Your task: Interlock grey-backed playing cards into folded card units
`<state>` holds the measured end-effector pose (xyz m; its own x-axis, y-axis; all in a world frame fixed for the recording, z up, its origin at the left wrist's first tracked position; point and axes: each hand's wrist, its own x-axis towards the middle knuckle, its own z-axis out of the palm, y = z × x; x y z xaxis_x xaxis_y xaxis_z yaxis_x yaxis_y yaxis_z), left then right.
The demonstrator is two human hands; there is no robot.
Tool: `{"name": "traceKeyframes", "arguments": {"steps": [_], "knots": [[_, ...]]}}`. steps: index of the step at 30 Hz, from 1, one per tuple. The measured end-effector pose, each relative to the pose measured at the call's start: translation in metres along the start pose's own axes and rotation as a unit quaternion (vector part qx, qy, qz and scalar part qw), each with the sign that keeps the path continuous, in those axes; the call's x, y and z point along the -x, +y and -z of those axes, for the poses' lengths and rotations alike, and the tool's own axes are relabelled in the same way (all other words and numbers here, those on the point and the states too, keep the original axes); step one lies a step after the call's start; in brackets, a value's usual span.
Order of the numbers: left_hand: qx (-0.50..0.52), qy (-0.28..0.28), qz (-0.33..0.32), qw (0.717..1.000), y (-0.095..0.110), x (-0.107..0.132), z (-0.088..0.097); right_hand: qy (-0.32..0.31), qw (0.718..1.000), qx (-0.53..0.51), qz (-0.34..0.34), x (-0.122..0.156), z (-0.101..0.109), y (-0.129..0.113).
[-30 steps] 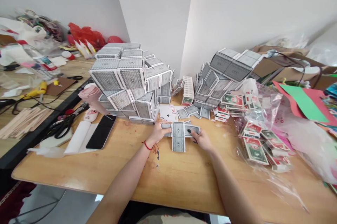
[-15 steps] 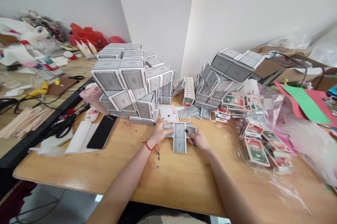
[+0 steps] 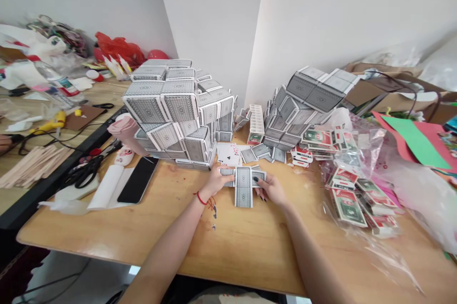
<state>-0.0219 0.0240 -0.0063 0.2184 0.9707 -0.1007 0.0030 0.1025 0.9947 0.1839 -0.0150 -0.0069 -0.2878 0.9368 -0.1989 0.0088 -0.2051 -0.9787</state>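
Grey-backed playing cards (image 3: 243,189) are laid across each other in a cross, one upright over others lying sideways. My left hand (image 3: 215,181) pinches the left end of the sideways cards, thumb on top. At the right end, my right hand (image 3: 274,190) grips the cards with its thumb on top and fingers beneath. Just behind lie face-up playing cards (image 3: 228,153) and several face-down cards (image 3: 255,152). Beyond them stand two structures of boxes folded from cards, a left stack (image 3: 167,113) and a right stack (image 3: 300,104).
Card packs (image 3: 348,206) lie in clear plastic at right, near red and green paper (image 3: 416,140). To the left are a phone (image 3: 138,180), black scissors (image 3: 87,168), wooden sticks (image 3: 34,166) and a yellow glue gun (image 3: 52,122). Another person's hand (image 3: 4,142) shows at the far left edge.
My right thumb has slid slightly right along the sideways cards, and the fingers below have shifted a little. My left hand stays put. Another person's hand has appeared at the left edge.
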Motion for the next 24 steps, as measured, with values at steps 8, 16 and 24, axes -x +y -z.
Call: {"name": "traceKeyframes", "arguments": {"steps": [8, 16, 24], "knots": [[0.004, 0.002, 0.004, 1.0, 0.001, 0.0, -0.001, -0.01, 1.0, 0.013, -0.016, -0.004, -0.006, 0.005], [0.006, 0.025, 0.012, 1.0, -0.001, 0.0, -0.002, -0.004, 1.0, 0.026, -0.015, -0.006, -0.009, 0.006], [0.002, 0.013, 0.016, 1.0, -0.004, -0.002, -0.001, 0.005, 0.999, 0.041, 0.002, -0.007, -0.014, 0.006]]}}
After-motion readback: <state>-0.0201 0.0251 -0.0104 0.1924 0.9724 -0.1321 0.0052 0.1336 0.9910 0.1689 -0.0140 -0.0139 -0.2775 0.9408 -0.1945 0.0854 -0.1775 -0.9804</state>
